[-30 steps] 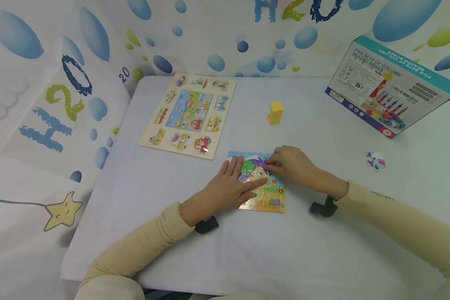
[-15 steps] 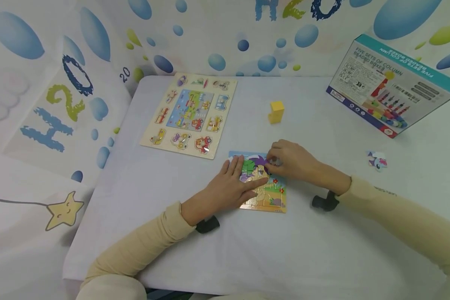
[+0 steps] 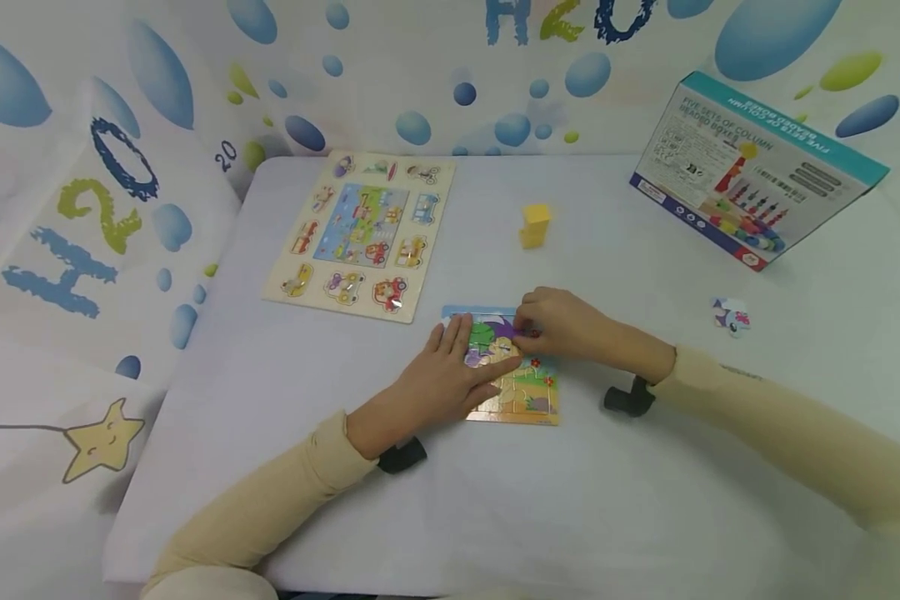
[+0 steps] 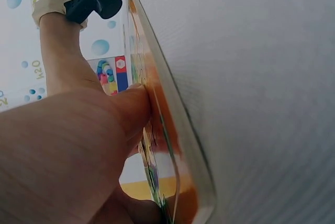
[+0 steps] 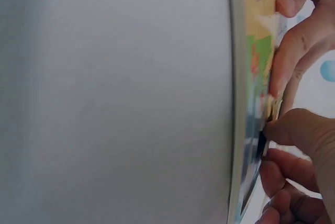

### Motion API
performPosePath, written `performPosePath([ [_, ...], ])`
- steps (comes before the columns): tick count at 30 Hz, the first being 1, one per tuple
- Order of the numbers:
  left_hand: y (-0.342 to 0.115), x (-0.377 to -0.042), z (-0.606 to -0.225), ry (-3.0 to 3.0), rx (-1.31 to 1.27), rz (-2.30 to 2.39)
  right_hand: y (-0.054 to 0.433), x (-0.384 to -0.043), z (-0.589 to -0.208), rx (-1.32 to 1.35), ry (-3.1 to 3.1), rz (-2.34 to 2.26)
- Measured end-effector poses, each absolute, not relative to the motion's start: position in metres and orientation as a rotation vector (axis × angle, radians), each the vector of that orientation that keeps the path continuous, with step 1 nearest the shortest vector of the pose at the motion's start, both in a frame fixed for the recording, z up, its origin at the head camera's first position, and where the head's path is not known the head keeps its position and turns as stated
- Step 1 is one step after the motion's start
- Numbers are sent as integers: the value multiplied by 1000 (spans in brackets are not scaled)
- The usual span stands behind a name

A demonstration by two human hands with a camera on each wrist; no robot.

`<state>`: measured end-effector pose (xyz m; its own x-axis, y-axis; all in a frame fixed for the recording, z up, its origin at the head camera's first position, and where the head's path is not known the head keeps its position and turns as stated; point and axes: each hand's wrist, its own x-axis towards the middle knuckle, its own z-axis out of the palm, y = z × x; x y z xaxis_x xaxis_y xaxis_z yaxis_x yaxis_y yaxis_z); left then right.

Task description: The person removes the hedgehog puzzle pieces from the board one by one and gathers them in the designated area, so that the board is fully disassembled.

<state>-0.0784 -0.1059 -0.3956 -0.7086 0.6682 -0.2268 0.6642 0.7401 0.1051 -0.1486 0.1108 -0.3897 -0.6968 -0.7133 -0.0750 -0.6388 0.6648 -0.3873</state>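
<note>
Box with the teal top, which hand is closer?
Right. In the head view, the right hand is below and left of the box; the left hand is farther left, on the puzzle.

Yellow blk (image 3: 536,226) btwn vehicle brd (image 3: 320,282) & box (image 3: 750,175).

Soft light, faint shadows, puzzle (image 3: 528,390) w/ glare, wrist pics dimmer

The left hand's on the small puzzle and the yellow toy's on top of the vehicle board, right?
Not quite: the yellow toy stands on the white table, apart from the vehicle board, as the head view shows. The left hand is on the small puzzle.
</note>
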Motion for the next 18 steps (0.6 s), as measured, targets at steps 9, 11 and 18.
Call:
performPosePath([
  [9,-108,-77,-395,2684,1062,105,117,-151,-382,-993,2641,-442],
  [11,-108,-77,-395,2673,1043,114,125,-153,-378,-989,2637,-453],
  [18,-109,-78,-395,2670,1033,145,176,-160,-374,-941,2661,-495],
])
